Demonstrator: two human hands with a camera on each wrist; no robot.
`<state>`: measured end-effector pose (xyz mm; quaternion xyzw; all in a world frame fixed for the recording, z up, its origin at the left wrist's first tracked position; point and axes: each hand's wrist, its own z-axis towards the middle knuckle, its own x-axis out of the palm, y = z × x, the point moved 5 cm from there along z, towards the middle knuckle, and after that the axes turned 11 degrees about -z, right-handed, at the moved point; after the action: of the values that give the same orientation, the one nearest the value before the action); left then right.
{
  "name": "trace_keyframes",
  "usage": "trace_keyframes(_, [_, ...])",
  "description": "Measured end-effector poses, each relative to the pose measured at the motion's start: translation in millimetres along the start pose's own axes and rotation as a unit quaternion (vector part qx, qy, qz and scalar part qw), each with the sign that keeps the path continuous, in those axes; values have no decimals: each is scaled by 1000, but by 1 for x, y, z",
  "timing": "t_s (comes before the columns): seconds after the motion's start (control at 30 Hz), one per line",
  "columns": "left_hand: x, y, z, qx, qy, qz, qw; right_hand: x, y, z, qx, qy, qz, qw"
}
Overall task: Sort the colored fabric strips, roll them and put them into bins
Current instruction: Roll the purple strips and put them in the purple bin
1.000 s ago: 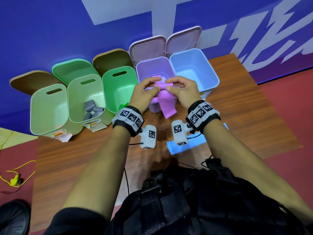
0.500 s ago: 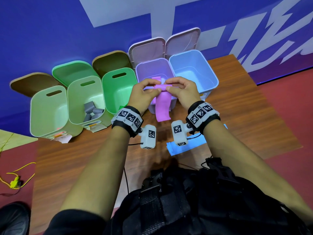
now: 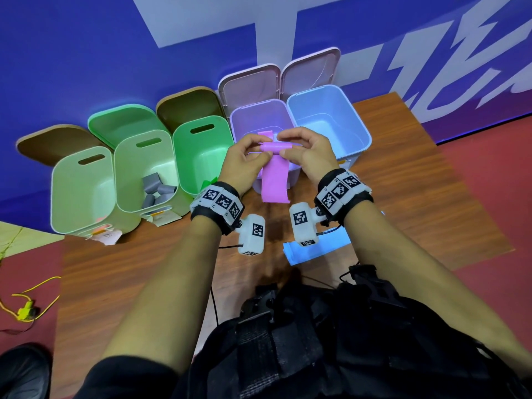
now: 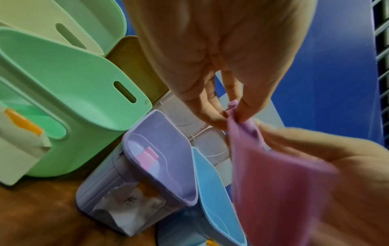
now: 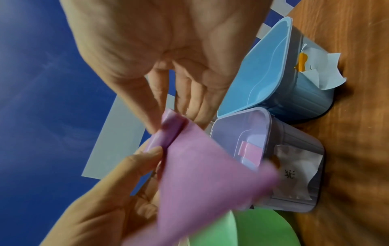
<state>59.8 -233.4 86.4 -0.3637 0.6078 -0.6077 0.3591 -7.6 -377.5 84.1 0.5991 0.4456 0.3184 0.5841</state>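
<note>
Two hands, left hand (image 3: 241,165) and right hand (image 3: 309,156), pinch the half-rolled purple strip (image 3: 275,171) just above the purple bin (image 3: 244,116); grey rolls (image 3: 157,190) binned, blue strip (image 3: 313,249) (desk, behind right wrist) left.

Yellow cable (image 3: 27,308), black shoe (image 3: 20,372).

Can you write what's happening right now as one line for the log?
step: rolling | left hand: pinches purple strip | right hand: pinches it | tail: hanging | purple bin: open
</note>
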Motion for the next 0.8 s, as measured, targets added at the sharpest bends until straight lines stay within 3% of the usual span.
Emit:
trace_keyframes(0.1, [0, -3, 2, 17, 7, 1, 1000, 3, -6, 2, 25, 3, 21, 999])
trace_keyframes(0.2, [0, -2, 2, 10, 13, -7, 1000, 1, -8, 5, 13, -20, -25, 999])
trace_keyframes(0.4, [-3, 11, 7, -36, -11, -14, 999, 0, -6, 2, 7, -20, -28, 999])
trace_keyframes(0.67, [-3, 3, 6, 16, -5, 15, 1000, 0, -11, 4, 7, -21, -18, 1000])
trace_keyframes(0.8, [-1, 0, 3, 3, 5, -17, 1000, 1, -12, 4, 3, -22, -31, 999])
